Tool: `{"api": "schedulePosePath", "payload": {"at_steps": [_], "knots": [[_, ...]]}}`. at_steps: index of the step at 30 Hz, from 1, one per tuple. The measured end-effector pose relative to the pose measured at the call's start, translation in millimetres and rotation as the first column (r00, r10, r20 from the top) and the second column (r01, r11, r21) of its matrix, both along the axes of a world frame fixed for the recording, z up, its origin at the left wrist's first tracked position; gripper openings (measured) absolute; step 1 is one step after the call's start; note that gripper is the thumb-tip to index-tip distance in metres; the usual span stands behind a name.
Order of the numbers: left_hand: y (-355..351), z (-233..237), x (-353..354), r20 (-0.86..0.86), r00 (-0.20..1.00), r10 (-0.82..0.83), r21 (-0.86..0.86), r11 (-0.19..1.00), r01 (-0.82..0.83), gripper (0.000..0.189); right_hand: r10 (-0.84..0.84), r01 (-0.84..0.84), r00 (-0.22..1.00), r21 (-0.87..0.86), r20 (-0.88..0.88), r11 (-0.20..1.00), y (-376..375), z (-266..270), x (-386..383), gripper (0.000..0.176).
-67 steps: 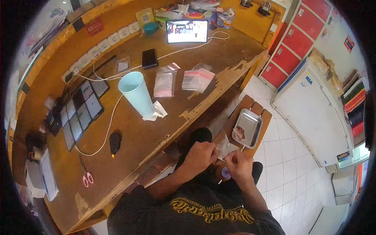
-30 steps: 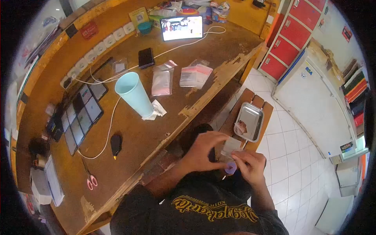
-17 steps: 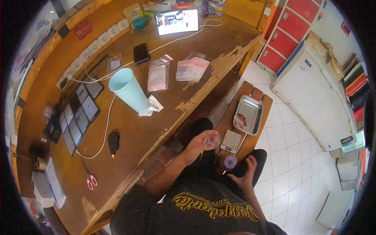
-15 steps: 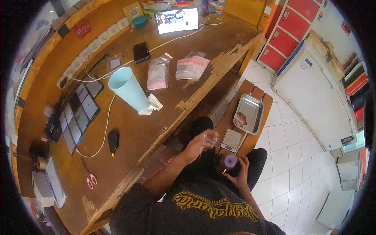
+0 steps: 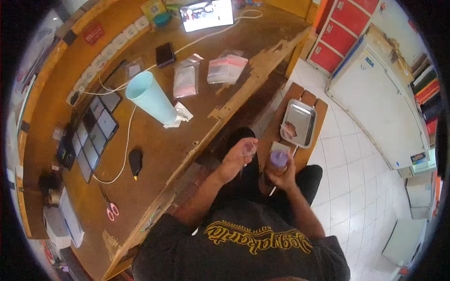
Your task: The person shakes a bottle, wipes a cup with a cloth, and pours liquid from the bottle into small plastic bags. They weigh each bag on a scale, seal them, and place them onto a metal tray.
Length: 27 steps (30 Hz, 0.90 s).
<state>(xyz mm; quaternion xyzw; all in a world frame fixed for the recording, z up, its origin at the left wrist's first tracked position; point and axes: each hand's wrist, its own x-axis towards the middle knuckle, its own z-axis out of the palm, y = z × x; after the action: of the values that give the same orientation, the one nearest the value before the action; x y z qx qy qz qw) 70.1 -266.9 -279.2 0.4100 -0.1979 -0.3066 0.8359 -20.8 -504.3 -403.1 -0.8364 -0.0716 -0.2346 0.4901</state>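
My right hand (image 5: 287,175) is closed around a jar with a purple lid (image 5: 279,158), lifted over the near part of the wooden bench. My left hand (image 5: 236,158), fingers curled, grips a clear plastic thing (image 5: 251,146) whose kind I cannot make out. Behind the jar lies a small flat scale (image 5: 280,146), partly hidden by it. A metal tray (image 5: 313,122) rests further along the bench, with a clear bag holding something brown (image 5: 289,131) in its near left corner.
The wooden desk (image 5: 154,150) on the left bears a tall light-blue cup (image 5: 152,100), packs of clear plastic bags (image 5: 186,79), scissors (image 5: 112,210), a black-handled tool (image 5: 135,164), several phones and a lit screen (image 5: 207,15). A white chest (image 5: 375,103) stands right of the bench (image 5: 281,112).
My right hand has closed on the purple-lidded jar and raised it toward the scale. My left hand has shifted slightly, still with the clear plastic thing. The view has tilted a little.
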Motion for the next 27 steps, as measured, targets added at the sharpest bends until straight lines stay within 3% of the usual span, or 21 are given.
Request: {"api": "schedulePosePath", "payload": {"at_steps": [1, 2, 4, 6, 7, 9, 11, 13, 15, 19, 22, 27], "knots": [[1.0, 4.1, -0.7, 0.037, 0.999, 0.014, -0.007, 1.0, -0.014, 0.062, 0.017, -0.013, 0.999, -0.098, 0.038, 0.995, -6.4, 32.5, 4.6, 0.098], [2.0, -0.1, -1.0, 0.002, 1.0, 0.031, 0.081, 0.996, -0.031, 0.06, 0.041, -0.045, 0.998, -0.113, -0.045, 0.993, -9.0, 70.6, 6.7, 0.096], [1.9, -14.4, 5.4, 0.022, 1.0, 0.007, 0.084, 0.996, -0.009, 0.055, 0.046, -0.063, 0.989, -0.123, -0.14, 0.99, -16.4, 137.8, 13.5, 0.093], [-1.4, -8.4, 6.6, 0.12, 0.993, -0.006, 0.125, 0.992, -0.009, 0.043, 0.24, -0.296, 0.941, -0.236, -0.239, 0.926, -25.3, 188.8, 20.6, 0.09], [-4.0, -5.2, 5.8, 0.115, 0.993, -0.016, 0.122, 0.993, 0.002, 0.043, 0.23, -0.288, 0.942, -0.237, -0.245, 0.928, -26.2, 213.0, 23.2, 0.09], [-7.8, -1.6, 3.2, 0.405, 0.914, 0.024, 0.267, 0.953, -0.143, 0.039, 0.338, -0.492, 0.833, -0.307, -0.439, 0.815, -23.2, 251.0, 27.4, 0.089], [-12.7, 2.3, 1.2, 0.466, 0.884, 0.034, 0.27, 0.946, -0.178, 0.038, 0.324, -0.543, 0.784, -0.332, -0.53, 0.772, -23.3, 266.4, 30.0, 0.09], [-15.2, 4.6, -1.3, 0.526, 0.85, 0.046, 0.272, 0.937, -0.219, 0.037, 0.257, -0.673, 0.672, -0.428, -0.694, 0.603, -19.2, 275.7, 32.5, 0.091], [-15.8, 5.5, -3.2, 0.623, 0.782, -0.034, 0.391, 0.879, -0.273, 0.039, 0.197, -0.697, 0.647, -0.467, -0.736, 0.544, -16.3, 276.2, 34.4, 0.091], [-20.7, 0.2, -7.6, 0.641, 0.762, -0.089, 0.41, 0.879, -0.243, 0.038, 0.059, -0.76, 0.591, -0.531, -0.804, 0.374, -12.3, 283.3, 39.9, 0.089], [-21.0, 2.1, -10.9, 0.612, 0.78, -0.135, 0.493, 0.835, -0.243, 0.036, 0.044, -0.788, 0.576, -0.539, -0.816, 0.298, -12.9, 282.6, 44.0, 0.088], [-19.7, -4.7, -9.5, 0.601, 0.785, -0.152, 0.5, 0.838, -0.22, 0.039, 0.055, -0.777, 0.594, -0.554, -0.803, 0.297, -8.9, 291.3, 44.6, 0.091]]}}
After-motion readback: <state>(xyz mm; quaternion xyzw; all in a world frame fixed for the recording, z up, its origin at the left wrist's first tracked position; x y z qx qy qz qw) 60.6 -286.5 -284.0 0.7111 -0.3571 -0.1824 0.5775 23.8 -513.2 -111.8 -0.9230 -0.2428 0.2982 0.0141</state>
